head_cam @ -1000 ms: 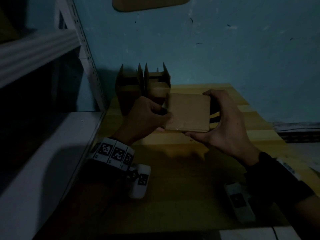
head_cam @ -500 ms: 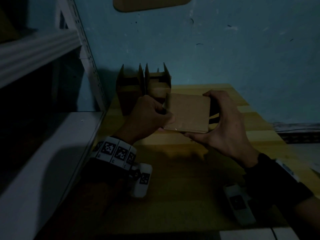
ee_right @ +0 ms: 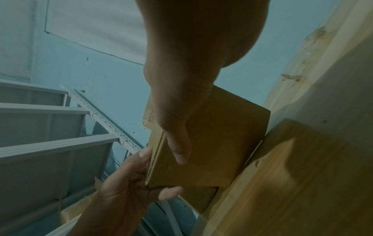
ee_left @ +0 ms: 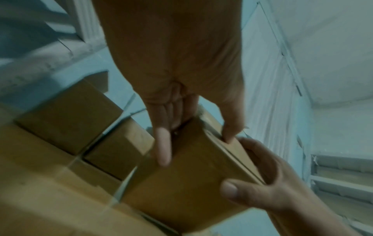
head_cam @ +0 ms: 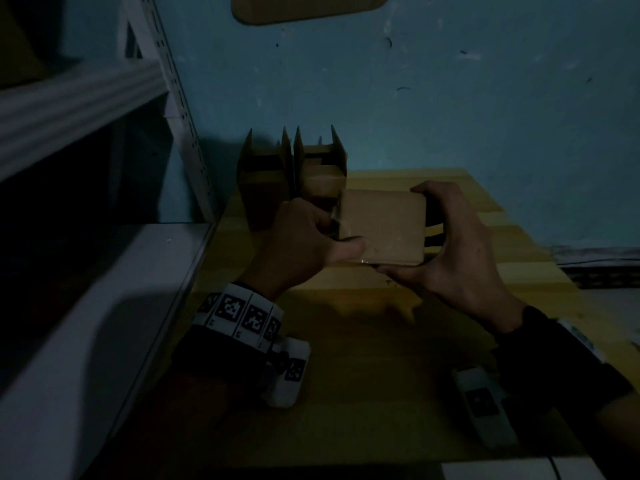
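A small brown cardboard box (head_cam: 381, 225) hangs above the wooden table (head_cam: 363, 358), held between both hands. My left hand (head_cam: 304, 244) grips its left side, thumb lying along the near bottom edge and fingers tucked at the side. My right hand (head_cam: 450, 244) clasps the right side, fingers over the far top corner and thumb under the near edge. The left wrist view shows the box (ee_left: 193, 174) with the left hand (ee_left: 193, 134) pinching its flap edge. In the right wrist view the box (ee_right: 218, 143) sits under the right thumb (ee_right: 179, 143).
Two open cardboard boxes (head_cam: 291, 174) with raised flaps stand at the table's back left against the teal wall. A white metal shelf rack (head_cam: 86, 271) runs along the left. The table's right edge drops off near dark clutter (head_cam: 602, 268).
The left thumb has slid out along the box's near bottom edge. The box and the right hand have barely moved.
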A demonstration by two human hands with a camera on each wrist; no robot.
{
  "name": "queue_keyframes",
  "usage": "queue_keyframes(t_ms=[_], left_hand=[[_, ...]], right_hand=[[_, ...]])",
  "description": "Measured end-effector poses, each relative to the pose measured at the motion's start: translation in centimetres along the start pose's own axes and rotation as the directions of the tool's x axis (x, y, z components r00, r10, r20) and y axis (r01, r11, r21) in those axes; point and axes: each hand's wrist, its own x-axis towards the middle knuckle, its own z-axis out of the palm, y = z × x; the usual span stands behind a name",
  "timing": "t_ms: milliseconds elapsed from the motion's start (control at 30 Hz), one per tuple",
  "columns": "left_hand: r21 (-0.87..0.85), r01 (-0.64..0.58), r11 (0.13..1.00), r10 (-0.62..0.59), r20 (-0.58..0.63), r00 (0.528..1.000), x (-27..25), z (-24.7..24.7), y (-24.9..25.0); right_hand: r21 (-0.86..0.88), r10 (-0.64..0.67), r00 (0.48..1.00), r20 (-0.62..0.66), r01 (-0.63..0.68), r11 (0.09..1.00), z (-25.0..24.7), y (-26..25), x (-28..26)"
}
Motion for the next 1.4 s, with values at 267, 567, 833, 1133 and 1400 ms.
queue_keyframes(t_ms=[267,567,833,1133,1400], left_hand=[[-0.100,0.085,0.991,-0.091,-0.054,0.994,0.2,0.7,-0.4],[-0.116,0.096,0.989,-0.105,-0.077,0.991,0.3,0.8,-0.4],[-0.135,0.091,0.987,-0.100,-0.058,0.993,0.1,0.9,-0.6],[-0.165,0.089,0.982,-0.101,-0.070,0.992,0.1,1.0,-0.9],[-0.171,0.114,0.979,-0.129,-0.078,0.989,0.0,1.1,-0.9]], right_hand=[[-0.006,-0.004,1.000,-0.012,0.004,1.000,0.4,0.1,0.1],[-0.019,-0.006,0.999,-0.032,0.006,1.000,0.7,-0.1,0.1],[-0.070,-0.058,0.997,-0.050,0.054,0.996,0.6,0.1,0.1],[-0.083,-0.067,0.996,-0.060,0.062,0.995,0.6,0.1,0.1],[-0.102,-0.082,0.995,-0.064,0.075,0.992,0.6,0.2,0.1]])
